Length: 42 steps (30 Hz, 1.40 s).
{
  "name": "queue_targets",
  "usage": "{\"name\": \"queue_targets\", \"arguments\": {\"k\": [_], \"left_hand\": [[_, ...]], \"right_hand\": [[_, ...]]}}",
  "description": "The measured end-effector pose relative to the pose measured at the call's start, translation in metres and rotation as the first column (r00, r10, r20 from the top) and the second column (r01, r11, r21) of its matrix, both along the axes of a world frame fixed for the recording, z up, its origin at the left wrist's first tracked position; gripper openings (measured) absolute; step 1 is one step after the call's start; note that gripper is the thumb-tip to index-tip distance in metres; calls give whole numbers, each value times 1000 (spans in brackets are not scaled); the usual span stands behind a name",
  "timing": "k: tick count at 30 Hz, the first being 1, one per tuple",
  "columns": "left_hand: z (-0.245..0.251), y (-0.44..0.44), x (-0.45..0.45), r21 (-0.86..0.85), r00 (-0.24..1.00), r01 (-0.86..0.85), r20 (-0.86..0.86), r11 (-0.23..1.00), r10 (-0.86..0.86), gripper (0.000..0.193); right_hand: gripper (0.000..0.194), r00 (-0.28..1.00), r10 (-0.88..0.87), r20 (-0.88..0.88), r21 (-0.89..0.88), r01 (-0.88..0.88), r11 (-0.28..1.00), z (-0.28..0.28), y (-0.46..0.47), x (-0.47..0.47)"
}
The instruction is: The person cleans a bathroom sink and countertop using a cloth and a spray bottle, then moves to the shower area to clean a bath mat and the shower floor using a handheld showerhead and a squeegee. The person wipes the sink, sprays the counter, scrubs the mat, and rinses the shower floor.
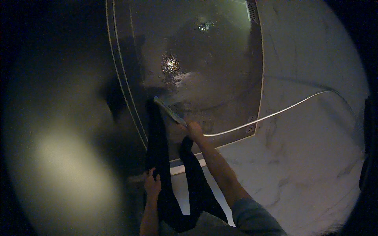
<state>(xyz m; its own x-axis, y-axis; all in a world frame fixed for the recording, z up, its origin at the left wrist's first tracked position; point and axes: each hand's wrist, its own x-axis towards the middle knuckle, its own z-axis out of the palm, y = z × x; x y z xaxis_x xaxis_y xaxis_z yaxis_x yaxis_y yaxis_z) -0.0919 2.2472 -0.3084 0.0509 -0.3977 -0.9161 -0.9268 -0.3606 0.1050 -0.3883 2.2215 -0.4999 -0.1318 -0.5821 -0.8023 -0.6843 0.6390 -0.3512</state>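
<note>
My right hand (194, 129) is closed around the handle of a hand shower (169, 110), whose long head points up and to the left. From behind that hand a pale shower hose (236, 129) curves away to the right. Below the shower head lies a dark, wet floor (218, 88) with bright reflections. My left hand (153, 184) rests against my dark left trouser leg (161, 168), fingers parted. It is dim, so finger detail is partly lost.
A marbled light wall (295, 132) rises on the right. On the left, a smooth surface (68, 159) catches a broad glow, bordered by pale parallel lines (121, 70). A white ledge (178, 169) crosses behind my legs. Small dark grates (251, 125) line the floor's right edge.
</note>
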Motion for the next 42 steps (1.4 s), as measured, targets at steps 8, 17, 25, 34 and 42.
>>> {"name": "queue_targets", "arguments": {"k": [8,17,25,34,42], "left_hand": [[-34,30,-20,-43,995,-35,-99,998,31,37],[-76,37,-71,-104,997,48,-57,993,-54,36],[-100,3,-131,-166,986,153,-41,974,-162,33],[-113,-41,-236,-367,907,96,-351,925,-233,51],[-195,-128,-522,727,-135,-644,-413,237,901,46]], "right_hand": [[48,944,-257,209,50,252,966,-1,122,-43],[41,983,177,44,117,-181,977,-74,174,-127],[41,990,-59,131,-379,105,919,-134,-43,-174],[53,944,-308,-123,-172,285,943,-58,44,-283],[49,859,-400,319,-407,505,761,44,3,-323]]}}
